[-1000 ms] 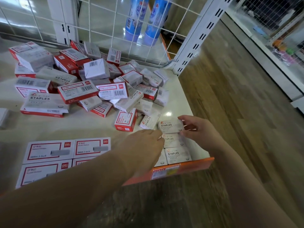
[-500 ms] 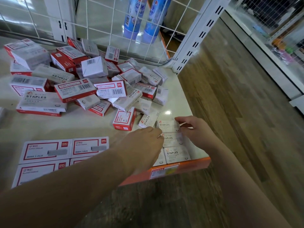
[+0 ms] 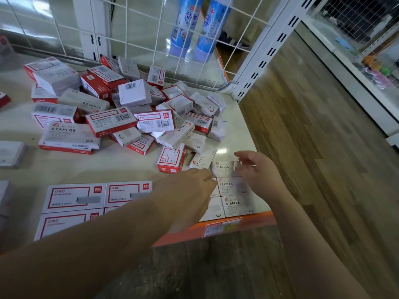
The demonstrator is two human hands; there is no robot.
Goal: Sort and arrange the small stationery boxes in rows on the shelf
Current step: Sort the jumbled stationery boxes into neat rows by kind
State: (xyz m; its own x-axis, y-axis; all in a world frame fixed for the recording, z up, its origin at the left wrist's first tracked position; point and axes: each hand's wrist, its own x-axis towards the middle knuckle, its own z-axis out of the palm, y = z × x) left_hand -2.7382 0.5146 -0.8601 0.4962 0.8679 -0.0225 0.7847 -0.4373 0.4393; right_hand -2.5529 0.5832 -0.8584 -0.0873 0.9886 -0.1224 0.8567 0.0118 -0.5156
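Squaring up the top staples box (image 3: 225, 168) in the column at the shelf (image 3: 241, 134) front corner, left hand (image 3: 190, 190) pinched its edge, right hand (image 3: 259, 171) looked relaxed beside it. One nudge could've skewed the neat boxes or toppled the pile (image 3: 129, 108) nearby.

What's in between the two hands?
In the head view, small white STAPLES boxes lie stacked in a column between the left hand and the right hand.

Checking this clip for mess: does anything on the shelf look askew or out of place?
Yes. The heap of staple boxes lies jumbled, tilted and overlapping, unlike the neat white row by the hands. One small box lies askew beside it.
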